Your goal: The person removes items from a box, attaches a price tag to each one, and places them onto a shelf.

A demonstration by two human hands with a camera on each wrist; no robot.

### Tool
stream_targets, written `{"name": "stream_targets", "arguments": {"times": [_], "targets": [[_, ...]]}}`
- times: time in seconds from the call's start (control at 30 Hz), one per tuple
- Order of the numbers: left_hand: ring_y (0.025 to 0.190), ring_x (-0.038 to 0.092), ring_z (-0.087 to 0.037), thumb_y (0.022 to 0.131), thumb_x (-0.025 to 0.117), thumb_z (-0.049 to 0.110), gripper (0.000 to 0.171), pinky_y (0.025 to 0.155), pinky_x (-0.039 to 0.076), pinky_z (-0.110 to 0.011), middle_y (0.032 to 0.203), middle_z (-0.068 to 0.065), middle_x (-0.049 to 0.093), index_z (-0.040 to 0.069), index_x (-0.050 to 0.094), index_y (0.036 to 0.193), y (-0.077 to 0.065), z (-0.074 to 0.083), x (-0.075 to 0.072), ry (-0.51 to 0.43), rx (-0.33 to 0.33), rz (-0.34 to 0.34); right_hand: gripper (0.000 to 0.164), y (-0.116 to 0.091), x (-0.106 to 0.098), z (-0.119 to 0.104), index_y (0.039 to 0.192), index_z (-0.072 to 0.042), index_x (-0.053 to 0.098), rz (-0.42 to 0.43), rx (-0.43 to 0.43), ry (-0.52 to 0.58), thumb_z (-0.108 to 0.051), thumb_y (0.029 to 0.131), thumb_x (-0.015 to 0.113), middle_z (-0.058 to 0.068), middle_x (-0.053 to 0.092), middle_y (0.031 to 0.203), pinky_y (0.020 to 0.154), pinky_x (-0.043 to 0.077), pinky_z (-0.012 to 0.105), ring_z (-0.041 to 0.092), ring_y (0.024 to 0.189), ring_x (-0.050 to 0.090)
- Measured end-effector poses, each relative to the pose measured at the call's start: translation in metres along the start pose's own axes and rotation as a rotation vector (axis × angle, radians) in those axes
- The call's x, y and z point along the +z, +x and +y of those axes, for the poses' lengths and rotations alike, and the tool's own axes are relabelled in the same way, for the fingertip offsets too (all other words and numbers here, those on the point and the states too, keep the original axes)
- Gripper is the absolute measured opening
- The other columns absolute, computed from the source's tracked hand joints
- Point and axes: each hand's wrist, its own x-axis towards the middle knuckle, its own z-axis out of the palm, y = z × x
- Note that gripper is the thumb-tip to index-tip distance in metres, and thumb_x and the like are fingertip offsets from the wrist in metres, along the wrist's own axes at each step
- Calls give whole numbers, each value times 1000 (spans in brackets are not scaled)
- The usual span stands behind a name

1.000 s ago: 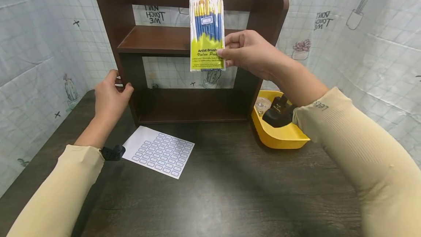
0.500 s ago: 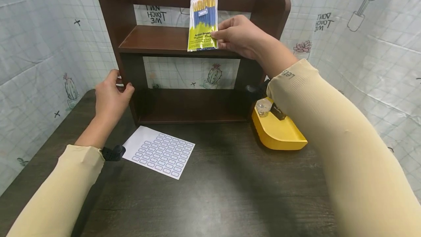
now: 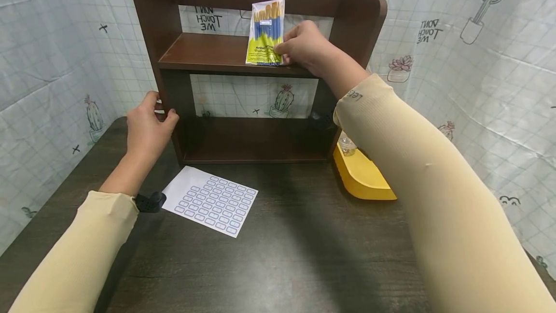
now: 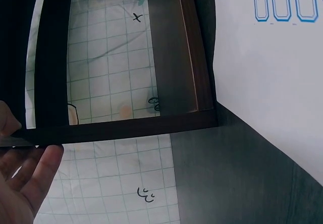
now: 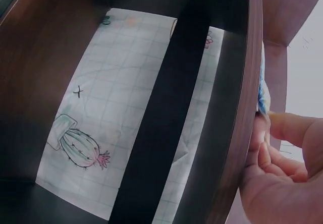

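Holding the brush pack [image 3: 266, 36] nearly upright at upper centre of the head view, by the middle board [image 3: 208, 52] of the rack [image 3: 153, 25], cannot tell whether touching; pinching its right edge between thumb and curled fingers of the right hand [image 3: 305, 45]; gripping the rack's side between thumb and fingers of the left hand [image 3: 146, 124], left of centre; showing a sheet [image 3: 213, 202] flat on the table [image 3: 304, 260], lower left; showing a tray [image 3: 365, 177] at right, partly behind the right sleeve [image 3: 412, 158], with a tub [image 3: 347, 145] in it
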Motion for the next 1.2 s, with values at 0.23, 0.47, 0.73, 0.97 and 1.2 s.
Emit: {"name": "stream_targets", "arguments": {"times": [0.23,0.47,0.73,0.97,1.2], "targets": [[88,73,-39,100,55,18,32,63,45,-33,113,-27,74,-1,60,125,0,1,-1,-7,-3,-4,14,0,4,-6,100,-3,67,55,26,-214,-16,101,68,3,65,107,65,50,17,3,57,53],[91,73,-40,101,55,18,32,66,49,-37,114,-27,73,-1,60,126,-1,1,0,-5,-3,-4,30,1,8,-7,122,-1,74,87,45,-345,-22,101,68,6,65,139,77,48,19,1,56,53],[92,73,-40,101,55,17,32,67,49,-39,115,-27,73,-1,59,127,-1,1,0,-3,-4,-6,19,1,9,-6,84,-7,62,126,5,-356,-16,99,69,-2,64,84,71,52,19,2,48,53],[94,73,-41,101,55,17,33,73,54,-50,117,-27,72,-1,59,128,-1,2,0,-11,-8,-11,19,4,11,-7,83,-9,60,158,-3,-468,-19,98,67,-8,56,57,63,48,19,4,51,56],[96,73,-42,102,54,17,33,76,56,-56,119,-28,72,-1,58,129,-2,2,0,-18,-13,-14,19,8,14,-8,86,-12,62,190,7,-589,-27,98,67,-3,60,87,59,47,21,7,65,57]]}}
